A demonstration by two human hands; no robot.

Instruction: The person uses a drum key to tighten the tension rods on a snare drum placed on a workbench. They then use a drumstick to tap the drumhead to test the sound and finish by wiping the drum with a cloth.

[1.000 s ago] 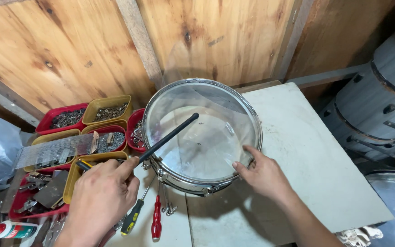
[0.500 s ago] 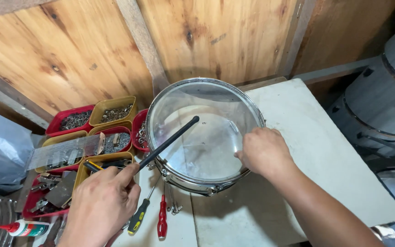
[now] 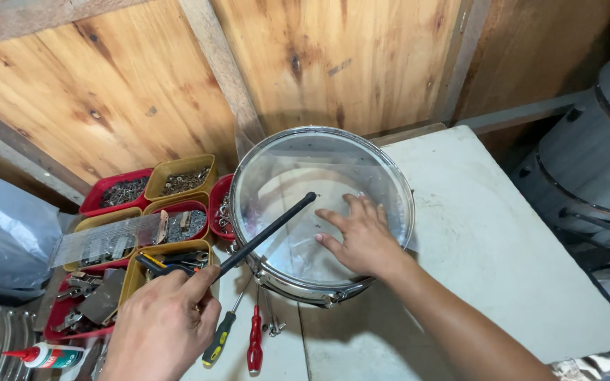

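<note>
Round chrome-rimmed drum with clear plastic head (image 3: 298, 176), on the pale worktop (image 3: 488, 240): your right hand (image 3: 361, 236) lies open and flat on its taut, likely dentable skin, your left hand (image 3: 164, 324) grips a thin black stick (image 3: 270, 233) over it; lift by the stiff rim.

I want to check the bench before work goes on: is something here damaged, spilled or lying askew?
Nothing looks damaged or spilled. The drum sits flat on the table, right hand on its head, left hand holding the stick. Two screwdrivers lie loose by the drum.
</note>
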